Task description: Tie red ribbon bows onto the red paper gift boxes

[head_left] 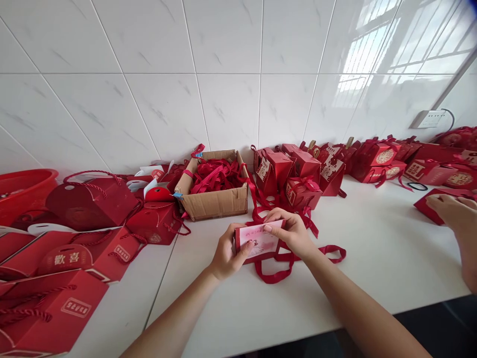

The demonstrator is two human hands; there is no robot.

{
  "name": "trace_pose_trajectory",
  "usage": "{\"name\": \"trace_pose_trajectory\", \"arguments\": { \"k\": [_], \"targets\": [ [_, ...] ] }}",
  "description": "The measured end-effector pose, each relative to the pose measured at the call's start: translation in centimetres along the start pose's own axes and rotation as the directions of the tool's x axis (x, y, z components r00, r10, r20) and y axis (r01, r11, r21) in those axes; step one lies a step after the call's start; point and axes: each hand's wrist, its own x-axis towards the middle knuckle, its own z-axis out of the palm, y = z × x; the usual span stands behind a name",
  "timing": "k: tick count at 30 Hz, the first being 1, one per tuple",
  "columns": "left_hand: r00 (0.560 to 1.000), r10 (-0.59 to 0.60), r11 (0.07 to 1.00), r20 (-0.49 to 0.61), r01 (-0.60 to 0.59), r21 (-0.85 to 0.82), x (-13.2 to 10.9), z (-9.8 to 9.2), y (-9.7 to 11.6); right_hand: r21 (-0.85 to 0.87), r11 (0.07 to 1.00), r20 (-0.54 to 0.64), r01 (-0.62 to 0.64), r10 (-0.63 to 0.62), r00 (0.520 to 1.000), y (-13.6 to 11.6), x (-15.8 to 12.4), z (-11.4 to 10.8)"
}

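Note:
Between my two hands is a small red box with a pink printed face [261, 240], held just above the white table. My left hand [230, 252] grips its left side, thumb across the printed face. My right hand [289, 232] holds the upper right edge, with the thumb on the front and fingers behind. A red ribbon [274, 277] loops out below and to the right of the box, lying on the table. Just behind stands an open cardboard box [214, 205] filled with red ribbons.
Red gift boxes [274, 171] line the tiled wall. Larger red boxes with rope handles [95, 199] crowd the left, near a red basin [32, 191]. At the right, another person's hand [452, 211] touches a red box [428, 206]. A black ring [417, 186] lies nearby.

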Motion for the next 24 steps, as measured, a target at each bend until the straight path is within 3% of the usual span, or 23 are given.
{"name": "trace_pose_trajectory", "arguments": {
  "k": [4, 10, 15, 17, 19, 21, 24],
  "targets": [
    [0.988, 0.068, 0.996, -0.137, -0.076, -0.049, 0.3, 0.0, 0.3, 0.092, 0.991, 0.009, -0.097, 0.096, 0.995, 0.4, 0.0, 0.4],
    [0.985, 0.165, 0.986, -0.059, -0.165, -0.002, 0.8, -0.6, 0.8, 0.260, 0.946, 0.067, -0.191, 0.179, 0.981, 1.3, -0.3, 0.9],
    [0.944, 0.206, 0.950, -0.256, -0.130, 0.283, 4.6, -4.0, 1.5, 0.242, 0.953, 0.025, -0.183, 0.183, 0.983, 1.8, -0.3, 1.0],
    [0.944, 0.272, 0.819, -0.186, -0.126, 0.559, 6.7, -5.6, 1.5, 0.239, 0.958, 0.021, -0.158, 0.158, 0.987, 2.0, -0.3, 0.9],
    [0.971, 0.209, 0.596, -0.114, -0.034, 0.802, 8.2, -6.7, 1.1, 0.251, 0.960, 0.041, -0.127, 0.121, 0.992, 2.0, -0.3, 0.9],
    [0.993, 0.100, 0.389, -0.063, 0.020, 0.921, 8.7, -7.0, 0.6, 0.272, 0.957, 0.083, -0.103, 0.084, 0.993, 2.0, -0.4, 0.8],
    [0.996, 0.058, 0.258, -0.066, 0.049, 0.965, 7.3, -6.5, -0.2, 0.286, 0.954, 0.141, -0.095, 0.056, 0.988, 1.7, -0.5, 0.8]
  ]
}}
